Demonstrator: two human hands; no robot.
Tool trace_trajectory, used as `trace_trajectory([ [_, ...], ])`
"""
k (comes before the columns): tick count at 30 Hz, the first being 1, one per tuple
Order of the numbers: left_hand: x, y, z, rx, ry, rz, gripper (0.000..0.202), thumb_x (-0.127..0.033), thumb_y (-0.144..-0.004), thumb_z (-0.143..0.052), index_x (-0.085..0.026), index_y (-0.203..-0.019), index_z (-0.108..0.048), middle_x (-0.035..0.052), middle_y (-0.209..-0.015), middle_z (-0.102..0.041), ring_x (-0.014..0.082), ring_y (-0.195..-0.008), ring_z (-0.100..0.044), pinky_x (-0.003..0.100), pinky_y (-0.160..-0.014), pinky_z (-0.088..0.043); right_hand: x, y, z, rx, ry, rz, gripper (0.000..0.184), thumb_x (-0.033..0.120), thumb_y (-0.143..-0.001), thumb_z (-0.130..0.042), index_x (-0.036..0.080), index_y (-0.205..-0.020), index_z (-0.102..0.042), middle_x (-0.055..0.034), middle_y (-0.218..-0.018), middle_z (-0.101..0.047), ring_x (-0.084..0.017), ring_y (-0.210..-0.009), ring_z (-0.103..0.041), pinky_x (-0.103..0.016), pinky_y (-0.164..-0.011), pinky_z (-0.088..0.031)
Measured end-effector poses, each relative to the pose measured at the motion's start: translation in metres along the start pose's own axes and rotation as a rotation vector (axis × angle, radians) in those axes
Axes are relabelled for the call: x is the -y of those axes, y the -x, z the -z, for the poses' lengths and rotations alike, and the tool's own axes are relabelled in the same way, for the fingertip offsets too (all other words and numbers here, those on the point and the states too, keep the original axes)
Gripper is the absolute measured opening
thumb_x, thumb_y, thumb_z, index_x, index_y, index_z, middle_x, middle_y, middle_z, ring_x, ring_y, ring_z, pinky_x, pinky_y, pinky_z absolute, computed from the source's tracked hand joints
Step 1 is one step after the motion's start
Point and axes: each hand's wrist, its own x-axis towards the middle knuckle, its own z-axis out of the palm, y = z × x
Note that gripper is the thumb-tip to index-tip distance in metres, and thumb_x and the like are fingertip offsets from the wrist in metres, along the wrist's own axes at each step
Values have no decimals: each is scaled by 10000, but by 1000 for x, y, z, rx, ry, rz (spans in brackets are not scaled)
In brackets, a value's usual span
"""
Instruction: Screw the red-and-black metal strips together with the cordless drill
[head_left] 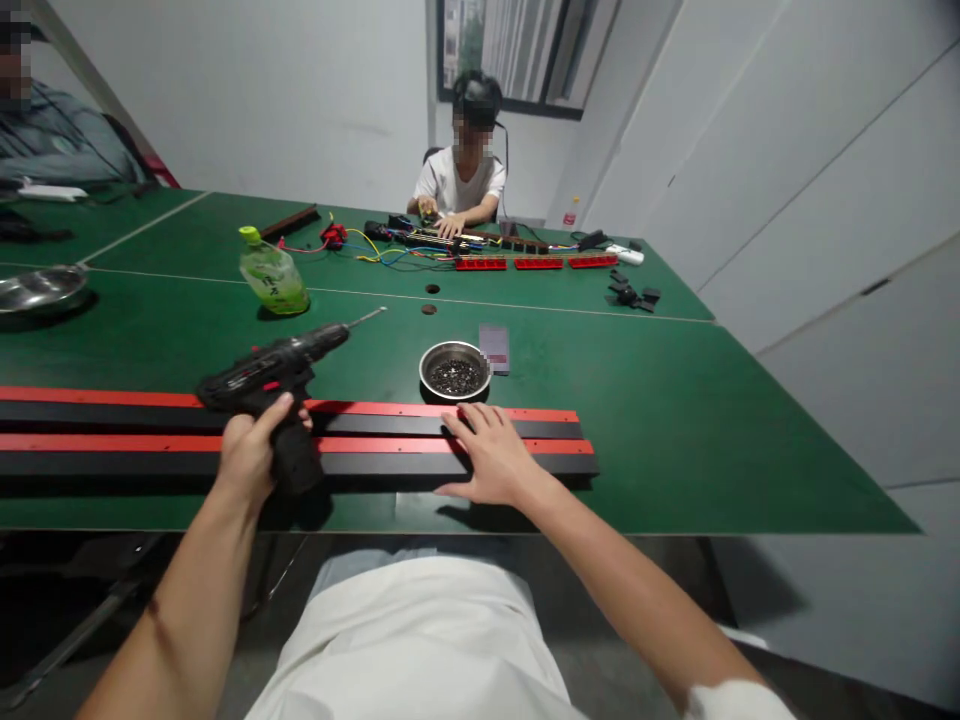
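My left hand (251,452) is closed round the grip of a black cordless drill (277,368), whose bit points up and to the right above the table. My right hand (491,455) lies flat, fingers spread, on the right part of two long red-and-black rails (360,430) laid side by side along the near edge of the green table (675,400). Just behind the rails stands a small steel bowl (454,370) filled with dark screws.
A green drink bottle (273,275) lies behind the drill. A small dark card (494,347) rests beside the bowl. Another person (461,165) sits at the far side among wires and red parts (536,263). A steel dish (41,290) sits at far left.
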Motion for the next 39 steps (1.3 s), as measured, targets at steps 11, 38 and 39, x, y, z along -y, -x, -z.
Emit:
trace_trajectory([
  [11, 1, -28, 73, -183, 193, -99, 273, -393, -721, -856, -181, -813, -711, 20, -687, -670, 144, -633, -630, 294, -649, -593, 91, -129, -50, 171, -82, 165, 1389, 772, -626, -902, 202, -1705, -237, -275, -1703, -295, -505, -1498, -350, -664, -1229, -238],
  [38, -26, 4, 80, -129, -113, -52, 432, -351, -631, -924, -100, -939, -751, 55, -698, -741, 177, -550, -684, 239, -503, -588, 23, -45, -20, 180, -183, 102, 1095, 553, -719, -862, 230, -1652, -390, -219, -1630, -396, -436, -1405, -413, -595, -1171, -306],
  [39, -28, 3, 80, -108, -139, -73, 453, -349, -627, -935, -107, -964, -754, 49, -705, -741, 176, -554, -683, 241, -514, -594, 18, -39, -18, 176, -186, 90, 1100, 558, -711, -865, 241, -1652, -393, -210, -1633, -400, -436, -1406, -416, -600, -1176, -307],
])
